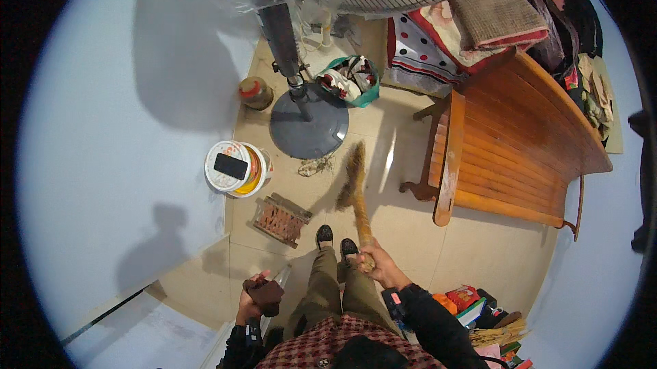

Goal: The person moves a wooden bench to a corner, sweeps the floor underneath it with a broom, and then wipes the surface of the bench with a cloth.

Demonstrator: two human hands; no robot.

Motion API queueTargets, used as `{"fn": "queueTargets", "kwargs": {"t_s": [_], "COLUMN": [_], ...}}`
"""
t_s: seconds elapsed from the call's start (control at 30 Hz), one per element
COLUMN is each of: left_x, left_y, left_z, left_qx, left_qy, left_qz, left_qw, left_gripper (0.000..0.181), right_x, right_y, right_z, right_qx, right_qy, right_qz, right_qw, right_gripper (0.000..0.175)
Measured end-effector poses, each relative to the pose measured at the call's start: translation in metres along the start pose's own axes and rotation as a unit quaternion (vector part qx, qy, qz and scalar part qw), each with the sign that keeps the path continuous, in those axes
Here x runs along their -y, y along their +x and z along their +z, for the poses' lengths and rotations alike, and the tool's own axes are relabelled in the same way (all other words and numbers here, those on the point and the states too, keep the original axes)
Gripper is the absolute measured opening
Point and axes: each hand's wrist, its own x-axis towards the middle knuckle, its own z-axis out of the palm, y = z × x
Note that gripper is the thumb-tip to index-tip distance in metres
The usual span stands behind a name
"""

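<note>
My right hand (380, 265) is closed around the handle end of a short straw broom (359, 184), whose bristles reach down towards the tiled floor. A dark brown cloth-like item (268, 296) is gripped in my left hand (250, 299), near my left leg. Ahead of my feet, a small pile of debris (315, 164) lies by the round base of a standing fan (309, 125). A small wooden stool (281, 219) is on the floor to the left of my shoes.
Buckets (264, 171) with a phone (230, 165) on a white lid stand by the left wall, near a jar (255, 93). A green bag (370, 93) sits beside the fan base. A wooden bench (513, 148) occupies the right. Assorted packages (462, 298) lie at lower right.
</note>
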Motion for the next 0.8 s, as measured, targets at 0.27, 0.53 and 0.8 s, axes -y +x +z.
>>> {"fn": "queueTargets", "kwargs": {"t_s": [0.27, 0.53, 0.8], "left_x": [0.004, 0.003, -0.005], "left_y": [-0.005, 0.0, -0.006], "left_z": [0.013, -0.004, 0.011], "left_qx": [-0.113, -0.041, -0.026], "left_qy": [0.05, -0.098, -0.084], "left_qz": [0.041, 0.02, 0.049], "left_qw": [0.992, 0.994, 0.995], "left_gripper": [0.042, 0.046, 0.05], "right_x": [-0.006, -0.003, 0.031], "right_y": [0.028, 0.018, -0.068], "right_z": [-0.025, -0.021, 0.0], "right_qx": [-0.099, -0.001, -0.066], "right_qy": [0.036, -0.041, -0.29], "right_qz": [0.015, 0.063, 0.023], "right_qw": [0.994, 0.997, 0.954], "right_gripper": [0.023, 0.026, 0.049]}}
